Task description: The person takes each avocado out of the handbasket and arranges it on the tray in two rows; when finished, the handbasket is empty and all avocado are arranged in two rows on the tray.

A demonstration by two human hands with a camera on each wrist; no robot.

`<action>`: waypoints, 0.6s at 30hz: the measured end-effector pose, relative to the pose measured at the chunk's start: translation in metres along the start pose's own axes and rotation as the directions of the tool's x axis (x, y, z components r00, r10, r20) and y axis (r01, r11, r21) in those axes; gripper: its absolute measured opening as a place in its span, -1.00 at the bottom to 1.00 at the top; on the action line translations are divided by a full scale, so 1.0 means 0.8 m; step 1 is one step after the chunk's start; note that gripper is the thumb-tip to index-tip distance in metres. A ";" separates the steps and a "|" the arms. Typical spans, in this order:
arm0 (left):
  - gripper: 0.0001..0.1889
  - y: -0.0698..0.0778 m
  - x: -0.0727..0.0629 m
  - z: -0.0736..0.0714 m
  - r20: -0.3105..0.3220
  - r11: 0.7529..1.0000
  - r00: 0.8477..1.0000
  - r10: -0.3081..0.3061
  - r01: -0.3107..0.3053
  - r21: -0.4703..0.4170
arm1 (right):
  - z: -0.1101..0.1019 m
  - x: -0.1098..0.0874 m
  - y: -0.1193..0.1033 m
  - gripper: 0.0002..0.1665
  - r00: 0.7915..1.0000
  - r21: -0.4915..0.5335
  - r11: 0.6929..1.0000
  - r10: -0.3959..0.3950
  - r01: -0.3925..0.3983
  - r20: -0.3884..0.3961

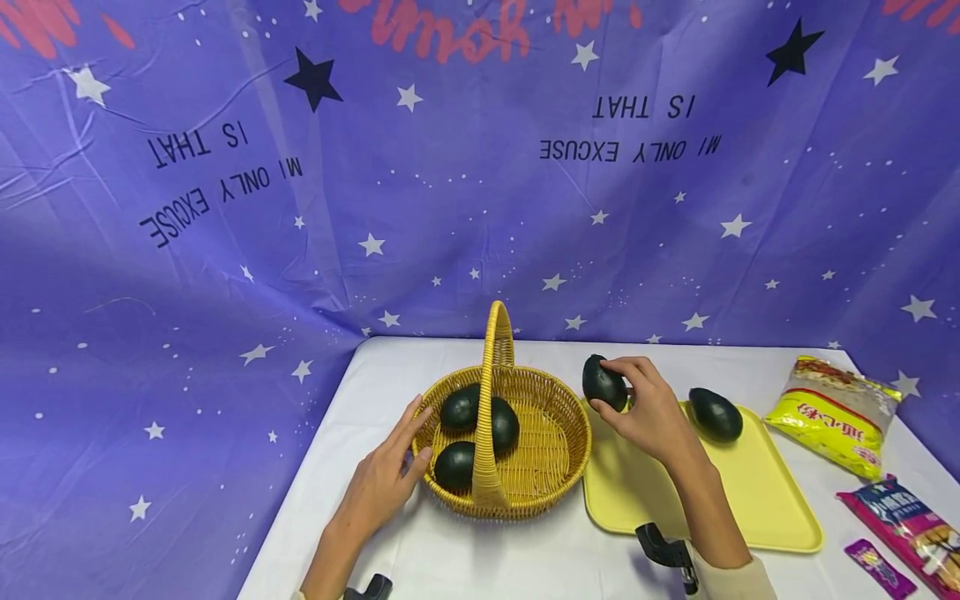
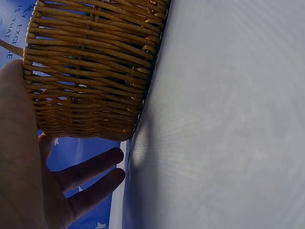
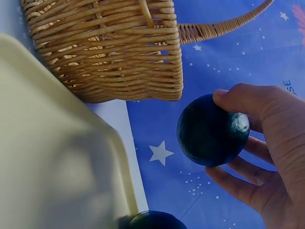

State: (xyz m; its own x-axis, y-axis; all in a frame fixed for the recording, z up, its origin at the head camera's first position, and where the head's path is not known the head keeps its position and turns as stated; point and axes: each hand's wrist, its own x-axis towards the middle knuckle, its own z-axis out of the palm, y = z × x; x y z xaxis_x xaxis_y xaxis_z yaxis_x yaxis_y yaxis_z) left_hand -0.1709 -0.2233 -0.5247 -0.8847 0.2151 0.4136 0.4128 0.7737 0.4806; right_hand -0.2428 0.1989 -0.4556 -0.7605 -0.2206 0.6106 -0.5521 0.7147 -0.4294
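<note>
A dark green avocado (image 1: pixel 603 383) is pinched between the thumb and fingers of my right hand (image 1: pixel 648 408), raised above the tray's back left corner. In the right wrist view the held avocado (image 3: pixel 213 130) shows its rounded end, beside the wicker basket (image 3: pixel 109 52). My left hand (image 1: pixel 386 475) rests at the left rim of the basket (image 1: pixel 551 500), its fingers spread along the outside. Three avocados (image 1: pixel 453 467) lie in the basket's left half, partly hidden by the tall handle. Another avocado (image 1: pixel 715 415) lies on the yellow tray (image 1: pixel 750 500).
Right of the tray lie a yellow food bag (image 1: pixel 832 417), a pink snack pack (image 1: pixel 907 525) and a small purple packet (image 1: pixel 879 568). The white tablecloth (image 1: pixel 480 558) reaches back to a purple star-printed cloth (image 1: pixel 480 208).
</note>
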 end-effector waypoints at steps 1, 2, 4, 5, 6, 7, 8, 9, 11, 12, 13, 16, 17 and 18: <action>-0.34 0.000 0.000 0.000 0.000 1.000 1.000 0.001 -0.001 -0.001 | 0.000 0.000 0.001 -0.27 1.000 -0.003 1.000 0.003 -0.003 0.001; -0.34 0.000 0.000 0.001 0.000 1.000 1.000 0.002 -0.002 -0.002 | 0.000 -0.001 0.003 -0.27 1.000 -0.004 1.000 0.006 -0.006 0.002; -0.34 0.000 0.000 0.000 -0.003 1.000 1.000 0.003 -0.003 0.000 | 0.000 -0.002 0.005 -0.28 1.000 -0.007 1.000 0.013 -0.013 0.009; -0.34 0.000 0.000 0.000 -0.003 1.000 1.000 0.003 -0.003 0.000 | 0.000 -0.002 0.007 -0.28 1.000 -0.008 1.000 0.019 -0.019 0.012; -0.34 -0.001 0.000 0.001 -0.001 1.000 1.000 0.003 -0.003 -0.001 | 0.000 -0.002 0.008 -0.28 1.000 -0.009 1.000 0.023 -0.023 0.016; -0.34 -0.001 0.000 0.001 -0.001 1.000 1.000 0.003 -0.003 -0.003 | 0.000 -0.003 0.008 -0.28 0.999 -0.010 1.000 0.027 -0.027 0.022; -0.34 -0.001 0.000 0.001 0.000 1.000 1.000 0.002 -0.002 -0.001 | 0.000 -0.003 0.009 -0.29 0.999 -0.009 1.000 0.030 -0.030 0.028; -0.34 -0.001 0.001 0.001 0.001 1.000 1.000 0.001 -0.001 -0.001 | 0.001 -0.004 0.010 -0.29 0.999 -0.012 0.999 0.034 -0.033 0.034; -0.34 -0.002 0.000 0.002 0.002 1.000 1.000 0.000 0.000 -0.001 | 0.001 -0.004 0.011 -0.29 0.998 -0.012 0.999 0.041 -0.040 0.043; -0.34 -0.003 0.000 0.002 0.002 1.000 1.000 0.000 0.000 -0.001 | 0.002 -0.005 0.011 -0.30 0.998 -0.010 0.999 0.045 -0.044 0.046; -0.34 -0.003 0.000 0.002 0.000 1.000 1.000 -0.001 0.001 0.000 | 0.003 -0.005 0.011 -0.30 0.998 -0.010 0.999 0.049 -0.049 0.050; -0.34 -0.002 0.001 0.002 0.001 1.000 1.000 -0.006 0.006 0.001 | 0.005 -0.006 0.013 -0.30 0.996 -0.009 0.998 0.068 -0.068 0.061; -0.34 -0.001 0.001 0.002 0.003 1.000 1.000 -0.009 0.009 -0.002 | 0.006 -0.006 0.013 -0.30 0.995 -0.009 0.997 0.073 -0.072 0.065; -0.34 -0.001 0.001 0.001 0.004 1.000 1.000 -0.013 0.013 -0.002 | 0.007 -0.006 0.014 -0.30 0.995 -0.009 0.997 0.077 -0.076 0.070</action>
State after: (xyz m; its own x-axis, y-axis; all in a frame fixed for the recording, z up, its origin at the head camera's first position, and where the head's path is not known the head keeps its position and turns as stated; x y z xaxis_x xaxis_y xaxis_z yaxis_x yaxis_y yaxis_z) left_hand -0.1716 -0.2231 -0.5255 -0.8907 0.2080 0.4041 0.4021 0.7751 0.4873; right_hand -0.2469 0.2045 -0.4671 -0.8226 -0.2109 0.5281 -0.4893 0.7355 -0.4686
